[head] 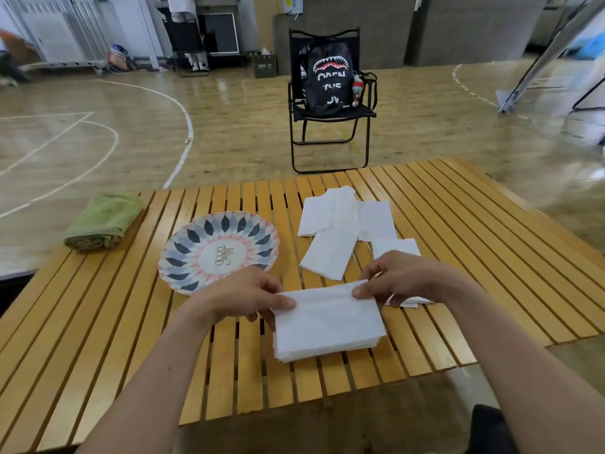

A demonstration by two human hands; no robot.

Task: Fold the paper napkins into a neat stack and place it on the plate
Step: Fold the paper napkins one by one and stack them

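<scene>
A stack of folded white napkins [327, 326] lies near the front edge of the slatted wooden table [474, 257]. My left hand [244, 298] pinches the top napkin's far left corner. My right hand [397, 276] pinches its far right corner. Several loose white napkins [340, 231] lie spread out behind my hands, some overlapping. Another napkin [397, 247] is partly hidden under my right hand. The patterned paper plate [183, 253] sits to the left of the stack, with nothing on it.
A rolled green towel [103, 221] lies at the table's far left corner. Beyond the table stands a black folding chair [330, 126] with a black backpack [329, 77] on it, on a wooden gym floor.
</scene>
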